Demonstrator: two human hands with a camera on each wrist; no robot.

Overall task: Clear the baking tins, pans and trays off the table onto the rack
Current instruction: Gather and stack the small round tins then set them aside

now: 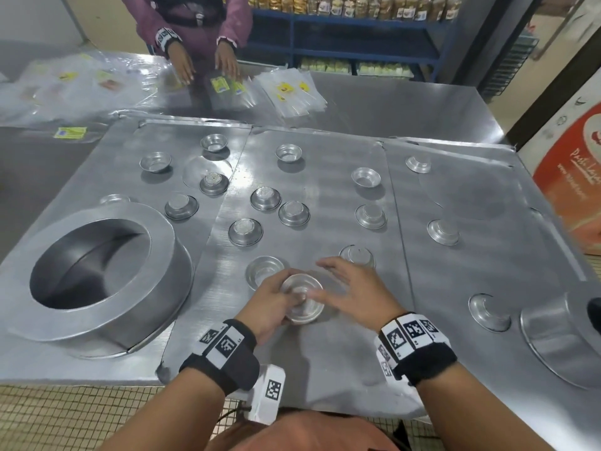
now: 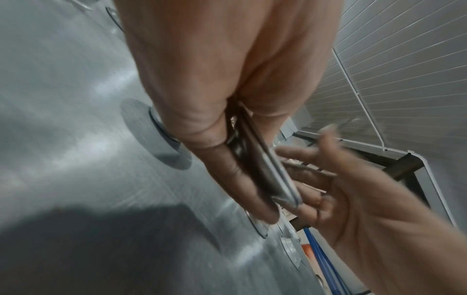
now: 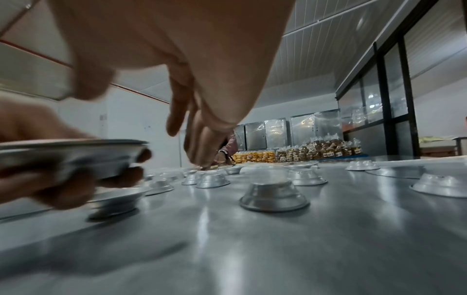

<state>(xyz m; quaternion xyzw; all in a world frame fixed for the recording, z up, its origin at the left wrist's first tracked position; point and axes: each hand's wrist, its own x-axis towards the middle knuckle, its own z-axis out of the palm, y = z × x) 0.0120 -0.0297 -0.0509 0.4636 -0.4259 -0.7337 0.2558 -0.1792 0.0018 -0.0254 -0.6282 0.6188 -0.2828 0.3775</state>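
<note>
Gripping a small stack of tins (image 1: 302, 299) above the table (image 1: 325, 359), the left hand (image 1: 270, 307) curled its fingers (image 3: 118, 176) round the rim — the right hand (image 1: 354, 291) hovered just beside, fingers spread. More tins (image 1: 370, 216) lay scattered beyond, mostly upturned — a large round pan (image 1: 97, 271) to the left.

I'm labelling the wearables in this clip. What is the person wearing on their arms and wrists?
Both forearms are bare, with no sleeves. The left wrist carries a black fabric band topped by a white strip of black square coded markers, plus a white block with another marker hanging below it. The right wrist has a matching black band with white marker tiles. A thin dark cable runs by the left wrist.
</note>
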